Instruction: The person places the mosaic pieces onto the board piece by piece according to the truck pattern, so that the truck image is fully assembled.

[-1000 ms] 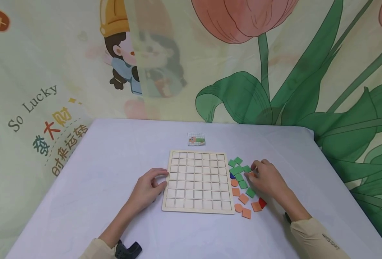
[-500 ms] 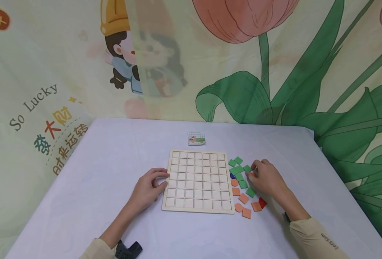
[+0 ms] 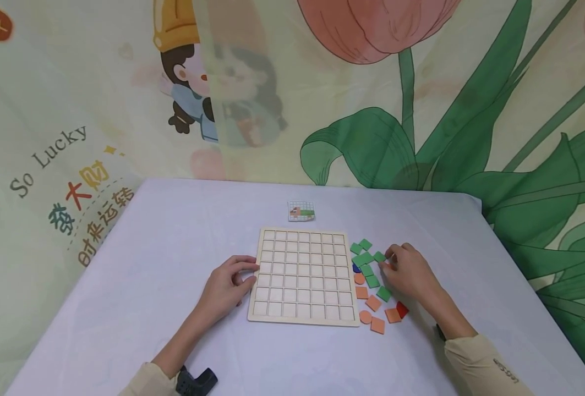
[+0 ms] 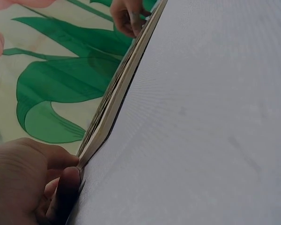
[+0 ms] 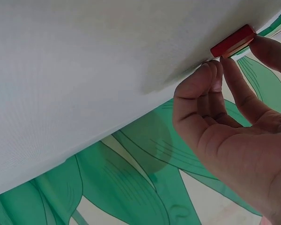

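A pale wooden grid board point(image 3: 302, 278) lies flat on the white-covered table, its squares bare. My left hand point(image 3: 227, 285) rests at the board's left edge; in the left wrist view, forefinger and thumb point(image 4: 68, 183) touch the rim. To the right of the board are several green square tiles point(image 3: 367, 270). My right hand point(image 3: 412, 272) is low among these tiles with loosely bent fingers, fingertips right at one green tile point(image 3: 380, 257). In the right wrist view, a red tile point(image 5: 234, 41) overlaps the fingertips. The hand covers whatever lies under it.
Orange square tiles point(image 3: 373, 303), orange round pieces point(image 3: 365, 317) and a red piece point(image 3: 402, 309) lie nearer me; a blue piece point(image 3: 356, 268) is partly hidden under green. A small picture card point(image 3: 301, 211) sits beyond the board. A printed backdrop point(image 3: 252, 159) rises behind the table.
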A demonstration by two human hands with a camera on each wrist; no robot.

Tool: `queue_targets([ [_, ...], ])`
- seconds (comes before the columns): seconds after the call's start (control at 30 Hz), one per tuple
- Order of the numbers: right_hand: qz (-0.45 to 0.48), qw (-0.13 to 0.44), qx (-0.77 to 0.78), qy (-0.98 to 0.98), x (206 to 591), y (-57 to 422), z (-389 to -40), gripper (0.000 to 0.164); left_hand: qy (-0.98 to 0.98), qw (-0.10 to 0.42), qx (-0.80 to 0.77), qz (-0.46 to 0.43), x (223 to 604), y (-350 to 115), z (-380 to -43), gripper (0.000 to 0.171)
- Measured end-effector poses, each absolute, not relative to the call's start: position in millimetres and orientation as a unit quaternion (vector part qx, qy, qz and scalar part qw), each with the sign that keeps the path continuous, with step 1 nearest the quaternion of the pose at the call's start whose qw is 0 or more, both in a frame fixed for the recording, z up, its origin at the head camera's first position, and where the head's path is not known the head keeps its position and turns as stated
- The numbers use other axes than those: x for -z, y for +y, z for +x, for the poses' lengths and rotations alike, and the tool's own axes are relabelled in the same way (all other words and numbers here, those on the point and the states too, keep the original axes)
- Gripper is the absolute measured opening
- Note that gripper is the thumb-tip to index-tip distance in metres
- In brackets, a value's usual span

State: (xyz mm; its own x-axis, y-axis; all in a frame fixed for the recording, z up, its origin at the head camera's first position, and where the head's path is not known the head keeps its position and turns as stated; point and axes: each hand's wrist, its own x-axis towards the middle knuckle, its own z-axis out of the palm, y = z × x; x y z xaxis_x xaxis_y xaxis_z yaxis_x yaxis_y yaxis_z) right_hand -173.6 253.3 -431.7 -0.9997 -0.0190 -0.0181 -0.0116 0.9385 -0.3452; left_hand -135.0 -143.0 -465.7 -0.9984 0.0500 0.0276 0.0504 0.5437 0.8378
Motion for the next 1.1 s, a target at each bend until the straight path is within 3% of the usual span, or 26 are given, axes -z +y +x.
queue_targets([
  [1.1,-0.029,-0.020,0.180,0.983,426.1,245.8,-167.4,0.033,-0.881,0.014,0.471,-0.042,467.5,-144.6,-136.5,0.024],
])
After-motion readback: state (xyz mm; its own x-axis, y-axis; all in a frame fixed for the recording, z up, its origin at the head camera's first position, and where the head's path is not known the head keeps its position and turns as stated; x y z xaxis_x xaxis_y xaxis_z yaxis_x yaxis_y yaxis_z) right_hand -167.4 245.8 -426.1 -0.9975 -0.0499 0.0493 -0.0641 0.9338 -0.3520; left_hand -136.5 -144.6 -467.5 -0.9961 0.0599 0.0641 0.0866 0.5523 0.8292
